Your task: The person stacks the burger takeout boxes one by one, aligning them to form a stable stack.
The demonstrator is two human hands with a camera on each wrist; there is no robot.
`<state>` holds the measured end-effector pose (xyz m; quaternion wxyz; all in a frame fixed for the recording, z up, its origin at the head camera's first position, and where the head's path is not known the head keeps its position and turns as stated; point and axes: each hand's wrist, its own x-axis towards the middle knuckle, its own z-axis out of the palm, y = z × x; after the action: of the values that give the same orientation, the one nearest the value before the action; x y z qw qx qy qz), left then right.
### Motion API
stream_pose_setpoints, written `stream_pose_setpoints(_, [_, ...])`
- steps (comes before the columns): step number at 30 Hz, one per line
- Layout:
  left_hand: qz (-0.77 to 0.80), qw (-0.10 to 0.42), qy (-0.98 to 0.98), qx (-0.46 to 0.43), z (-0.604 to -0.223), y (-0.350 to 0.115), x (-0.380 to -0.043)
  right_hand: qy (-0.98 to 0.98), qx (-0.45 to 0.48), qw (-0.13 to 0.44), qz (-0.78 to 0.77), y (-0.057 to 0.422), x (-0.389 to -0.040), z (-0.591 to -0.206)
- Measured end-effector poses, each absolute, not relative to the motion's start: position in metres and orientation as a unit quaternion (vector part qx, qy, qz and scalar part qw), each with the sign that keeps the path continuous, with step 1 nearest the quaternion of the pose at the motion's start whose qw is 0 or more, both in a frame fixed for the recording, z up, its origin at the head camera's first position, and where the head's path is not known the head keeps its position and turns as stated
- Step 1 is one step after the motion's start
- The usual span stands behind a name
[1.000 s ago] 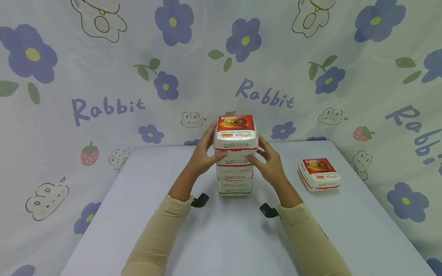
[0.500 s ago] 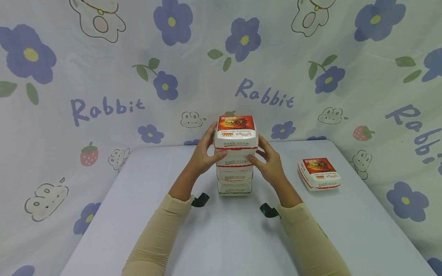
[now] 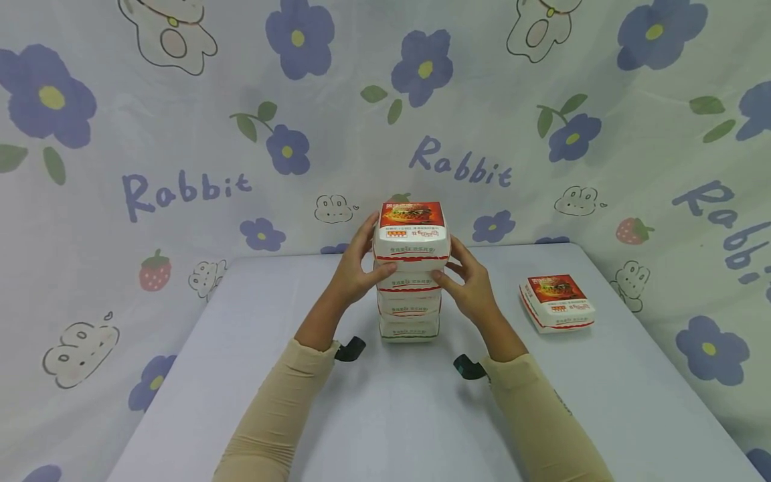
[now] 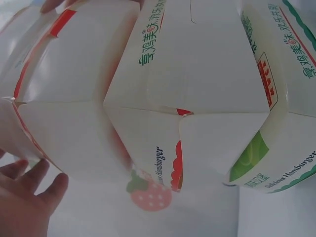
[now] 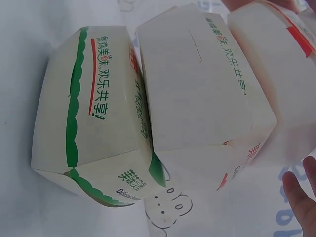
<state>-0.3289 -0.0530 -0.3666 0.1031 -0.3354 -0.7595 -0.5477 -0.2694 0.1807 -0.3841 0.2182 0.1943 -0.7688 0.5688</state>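
Paper hamburger boxes stand in an upright stack point(image 3: 409, 309) at the middle of the table. The top box point(image 3: 412, 245) has a red lid with a burger picture. My left hand point(image 3: 354, 269) holds its left side, thumb at the front lower edge and fingers around the side. From the other side my right hand point(image 3: 472, 284) grips it in the same way, its far fingers partly hidden. In the left wrist view a plain white box point(image 4: 217, 64) lies below the held one. A green-trimmed box point(image 5: 84, 108) forms the base of the stack in the right wrist view.
Another red-topped hamburger box point(image 3: 557, 305) sits apart on the right of the white table point(image 3: 397, 415). Behind the table hangs a cloth point(image 3: 349, 107) printed with flowers and rabbits. Dark wrist-worn pieces point(image 3: 350, 349) jut out from the sleeves.
Hands and stack keep practically the same place. The head view has shifted very slightly.
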Motion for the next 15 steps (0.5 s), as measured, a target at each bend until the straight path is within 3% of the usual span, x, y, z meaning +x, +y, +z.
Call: stream_pose_setpoints(15, [-0.539,0.112,-0.766,-0.331,-0.371,-0.0525,-0.3291,-0.765,0.216,0.216,0.566,0.1819,-0.2624,-0.3773])
